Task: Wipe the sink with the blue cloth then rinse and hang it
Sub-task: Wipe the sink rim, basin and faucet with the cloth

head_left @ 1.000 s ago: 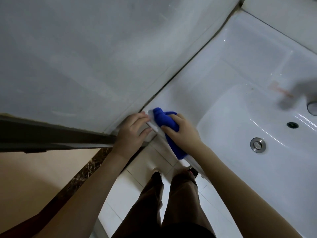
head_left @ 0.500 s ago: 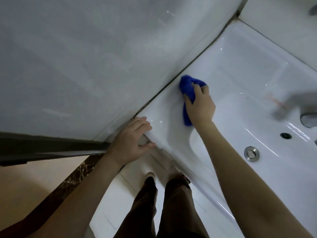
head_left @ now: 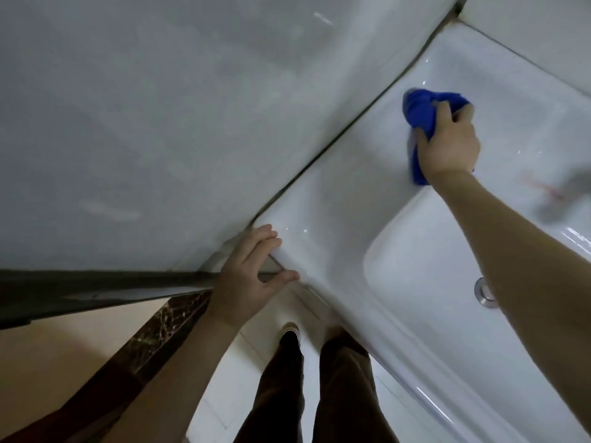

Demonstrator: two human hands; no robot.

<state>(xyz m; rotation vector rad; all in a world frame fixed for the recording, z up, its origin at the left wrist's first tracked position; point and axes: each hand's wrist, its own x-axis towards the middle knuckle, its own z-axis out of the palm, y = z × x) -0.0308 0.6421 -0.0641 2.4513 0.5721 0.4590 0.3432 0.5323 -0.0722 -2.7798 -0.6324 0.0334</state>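
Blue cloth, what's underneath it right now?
The blue cloth lies on the sink rim, gripped by the right hand. The patch of rim beneath it is covered, so unseen.

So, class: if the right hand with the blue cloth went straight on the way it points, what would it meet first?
Probably the dark seam where the sink rim meets the side wall; the right hand and blue cloth point up-left at it, only bare rim between.

On the sink [head_left: 335,203] rim, much of the blue cloth [head_left: 420,113] hides under the right hand [head_left: 447,145]. The forearm [head_left: 511,251] covers half the drain [head_left: 483,295] in the basin. At the sink's right, a blurred grey shape [head_left: 572,193] is cut off
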